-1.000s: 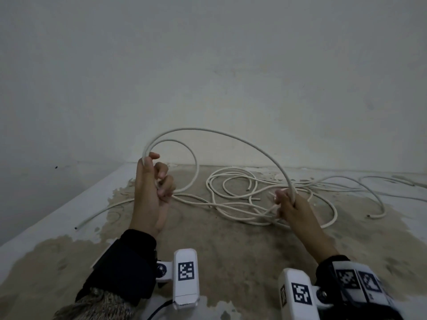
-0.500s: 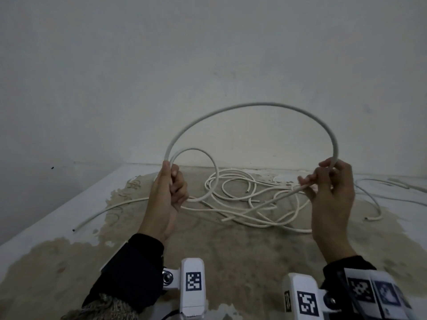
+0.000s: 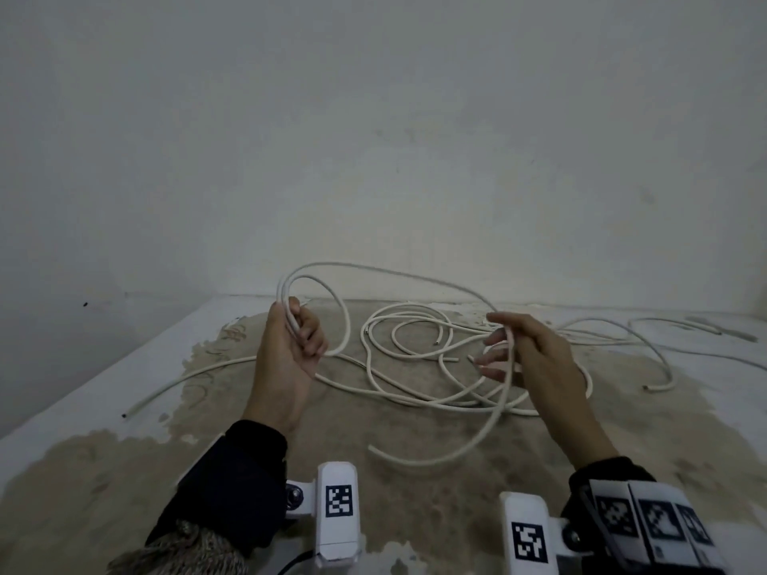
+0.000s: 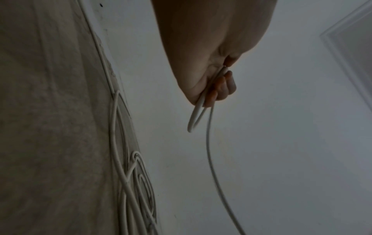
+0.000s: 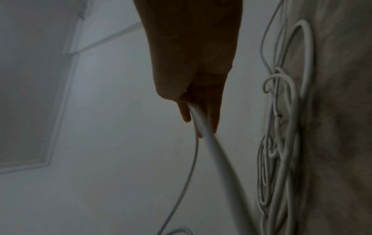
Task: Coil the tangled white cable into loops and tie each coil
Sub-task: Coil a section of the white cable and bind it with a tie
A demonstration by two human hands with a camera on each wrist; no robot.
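Note:
The white cable [image 3: 415,394] lies tangled on the worn surface in the head view. My left hand [image 3: 301,334] is raised above the left of the heap and grips two small loops of it in curled fingers; the left wrist view shows the left hand [image 4: 217,89] with the cable [image 4: 208,143] trailing away. From there the cable arches right to my right hand [image 3: 502,346], whose fingers are fairly straight. The strand lies across them and runs down to a loose end [image 3: 373,449]. The right wrist view shows the right hand [image 5: 201,117] with the cable [image 5: 213,155] running along its fingers.
The surface [image 3: 415,512] is patchy beige and white, ending at a white edge [image 3: 103,379] on the left and a plain wall [image 3: 373,159] behind. More cable strands trail off right, with a cut end [image 3: 647,388]. Another end [image 3: 124,415] lies far left.
My right hand has dropped from its raised position and its fingers have straightened. The tall arch of cable has sunk lower. My left hand kept its grip on the loops.

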